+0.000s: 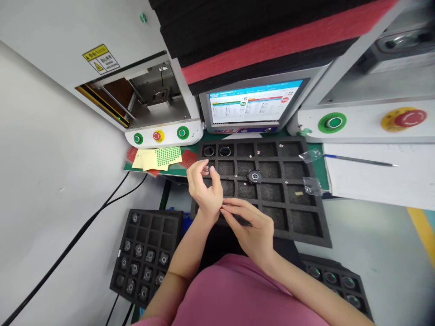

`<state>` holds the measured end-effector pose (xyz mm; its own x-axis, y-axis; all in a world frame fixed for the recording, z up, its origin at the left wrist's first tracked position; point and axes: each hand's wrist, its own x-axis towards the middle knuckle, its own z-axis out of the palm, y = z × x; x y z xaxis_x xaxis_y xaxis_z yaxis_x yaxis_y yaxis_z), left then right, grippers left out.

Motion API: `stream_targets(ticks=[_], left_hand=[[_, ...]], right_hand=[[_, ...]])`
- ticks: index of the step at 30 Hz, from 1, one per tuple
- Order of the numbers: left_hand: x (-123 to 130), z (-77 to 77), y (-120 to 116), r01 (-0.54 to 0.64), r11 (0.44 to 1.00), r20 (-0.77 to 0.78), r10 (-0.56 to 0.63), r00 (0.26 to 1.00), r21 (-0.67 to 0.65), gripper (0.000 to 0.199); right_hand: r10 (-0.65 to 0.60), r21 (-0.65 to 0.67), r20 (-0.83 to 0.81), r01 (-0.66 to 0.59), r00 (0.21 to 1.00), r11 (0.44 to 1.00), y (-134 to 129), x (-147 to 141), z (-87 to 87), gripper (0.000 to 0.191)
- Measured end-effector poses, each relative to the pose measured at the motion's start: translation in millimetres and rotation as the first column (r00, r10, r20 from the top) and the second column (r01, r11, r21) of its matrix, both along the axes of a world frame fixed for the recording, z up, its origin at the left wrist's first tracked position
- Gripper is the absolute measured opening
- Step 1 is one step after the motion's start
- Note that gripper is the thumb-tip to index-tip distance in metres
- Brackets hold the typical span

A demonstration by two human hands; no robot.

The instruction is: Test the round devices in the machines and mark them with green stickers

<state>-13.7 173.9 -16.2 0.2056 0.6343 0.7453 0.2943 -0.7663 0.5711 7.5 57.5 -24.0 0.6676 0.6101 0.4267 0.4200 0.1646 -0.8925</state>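
My left hand (205,192) is raised over the left side of the black foam tray (307,224), fingers curved and thumb apart from them. A dark round part (208,168) shows in the gap by the fingertips; I cannot tell whether it touches them or lies in the tray behind. My right hand (253,228) has thumb and forefinger pinched together against the heel of my left hand. Whatever they pinch, if anything, is hidden. Right of my left hand, a black round watch body (254,176) rests back up on the tray. Two ring-shaped watch parts (224,151) occupy its top-left compartments.
Behind the tray stands a monitor (254,106), with a press machine (158,102) to its left. Sticker sheets (166,157) lie left; a pen (360,160) lies on paper (380,181) at right. Lower foam trays hold watch parts (138,250) and round parts (330,277).
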Motion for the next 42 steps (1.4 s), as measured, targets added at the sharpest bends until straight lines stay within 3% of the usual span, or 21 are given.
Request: stream_targets(ticks=[7, 13, 15, 19, 21, 25, 28, 32, 38, 42], left_hand=[[-1.3, 2.6, -2.5, 0.015, 0.979, -0.041, -0.006, 0.999, 0.204, 0.021], [-0.5, 6.6, -10.0, 0.111, 0.945, -0.07, -0.093, 0.993, 0.307, 0.024], [3.7, 8.1, -11.0, 0.134, 0.961, -0.06, -0.123, 0.991, 0.244, 0.024], [19.5, -1.3, -4.5, 0.127, 0.986, -0.157, -0.143, 0.977, -0.11, 0.022], [29.4, -14.1, 0.7, 0.141, 0.954, -0.255, -0.21, 0.944, -0.265, 0.018], [46.4, -43.6, 3.0, 0.157, 0.879, -0.422, -0.364, 0.83, -0.45, 0.014], [54.6, -55.5, -2.9, 0.11, 0.847, -0.496, -0.405, 0.768, -0.521, 0.024], [61.6, -55.3, -9.1, 0.112, 0.798, -0.504, -0.476, 0.721, -0.593, 0.009], [68.1, -56.0, -11.4, 0.126, 0.753, -0.454, -0.512, 0.729, -0.646, 0.027], [72.1, -62.0, -15.3, 0.178, 0.68, -0.342, -0.556, 0.758, -0.711, 0.022]], right_hand=[[0.024, -0.059, 0.099, -0.018, 0.995, 0.998, -2.8, 7.7, 5.2, 0.011], [0.038, -0.089, 0.228, -0.018, 0.973, 0.996, -15.0, 18.3, 13.4, 0.016], [0.029, -0.074, 0.27, -0.009, 0.962, 0.997, -19.1, 19.8, 17.5, 0.017], [-0.003, -0.032, 0.3, 0.013, 0.954, 0.999, -26.4, 23.0, 24.3, 0.019], [-0.034, -0.022, 0.275, 0.042, 0.961, 0.999, -30.8, 28.6, 24.4, 0.018], [-0.165, -0.049, 0.147, 0.173, 0.975, 0.984, -44.1, 47.9, 16.4, 0.012], [-0.237, -0.078, 0.057, 0.241, 0.97, 0.967, -54.8, 61.0, 8.5, 0.009], [-0.253, -0.089, -0.012, 0.251, 0.967, 0.964, -60.7, 67.4, 3.4, 0.01], [-0.233, -0.117, -0.091, 0.222, 0.968, 0.968, -56.8, 67.4, 0.8, 0.014], [-0.218, -0.112, -0.148, 0.202, 0.965, 0.973, -54.5, 67.6, -1.4, 0.014]])
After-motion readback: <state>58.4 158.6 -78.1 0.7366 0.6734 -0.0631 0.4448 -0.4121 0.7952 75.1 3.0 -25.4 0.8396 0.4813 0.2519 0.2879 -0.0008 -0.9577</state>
